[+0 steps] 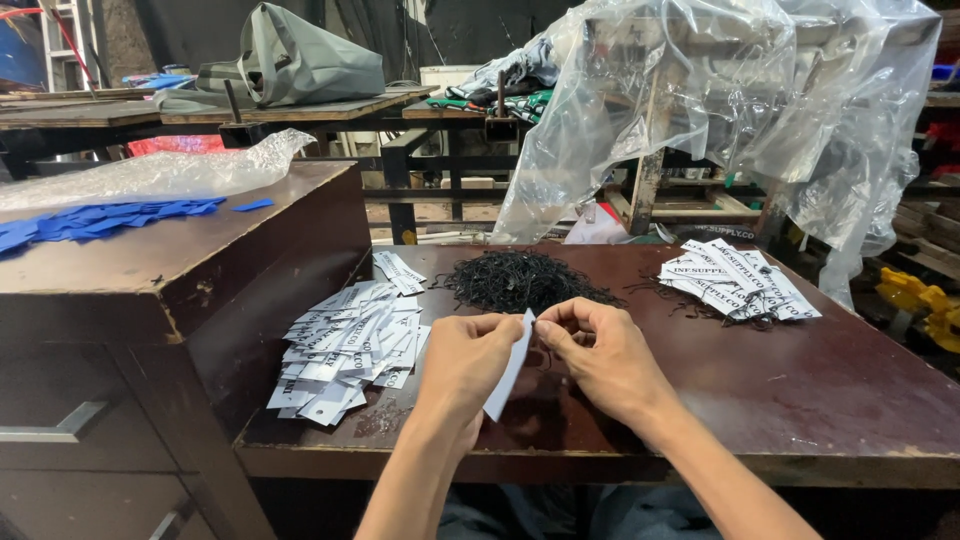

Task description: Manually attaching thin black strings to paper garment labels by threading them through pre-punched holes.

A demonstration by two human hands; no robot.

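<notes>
My left hand (pixel 468 362) and right hand (pixel 597 352) both pinch one white tag (pixel 508 372) above the dark surface (pixel 820 400). Black strings (pixel 520 280) heap just beyond; loose tags (pixel 345 345) lie left, strung tags (pixel 735 280) right.

Left of the hands, a raised wooden cabinet (pixel 150 270) carries a scatter of blue cut pieces (pixel 95 220) and a strip of bubble wrap (pixel 160 170). Well beyond the hands, a clear plastic sheet (pixel 720 110) drapes over a wooden frame. Far off to the upper left, a grey bag (pixel 300 60) rests on a workbench (pixel 300 110). At the far right, yellow objects (pixel 920 300) sit low.
</notes>
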